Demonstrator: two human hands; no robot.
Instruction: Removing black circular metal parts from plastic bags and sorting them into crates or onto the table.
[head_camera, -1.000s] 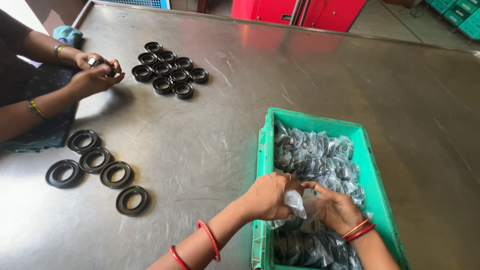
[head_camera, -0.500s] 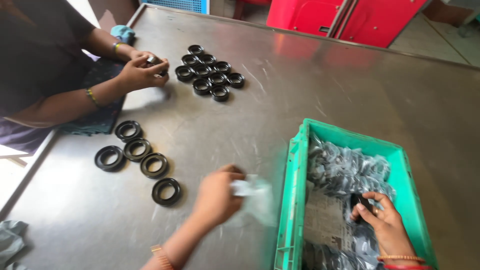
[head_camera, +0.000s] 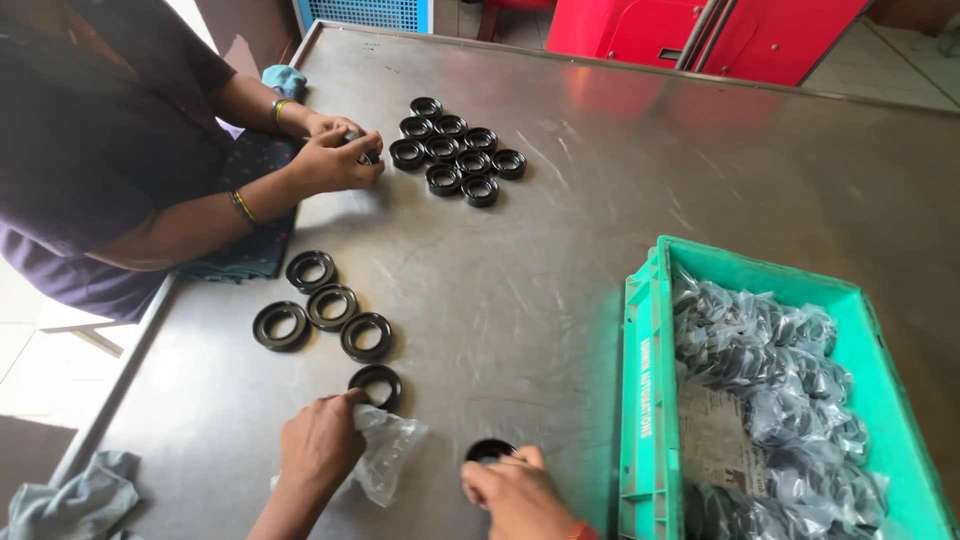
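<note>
Head view: left hand (head_camera: 320, 445) grip clamped on empty clear bag (head_camera: 388, 452); right hand (head_camera: 515, 495) fingers closed on black ring (head_camera: 489, 451), resting on counter (head_camera: 520, 290) beside green crate (head_camera: 640, 400).

A green plastic crate (head_camera: 640, 400) w/ bagged black rings is sitting near the right edge of the steel table (head_camera: 620, 200). Small black rings (head_camera: 455, 150) are clustering toward the far edge. A grey rag (head_camera: 75, 500) is lying at the near-left corner; red cabinets (head_camera: 720, 35) are standing beyond.

Black rings (head_camera: 339, 317); green crate (head_camera: 640, 400)
</note>
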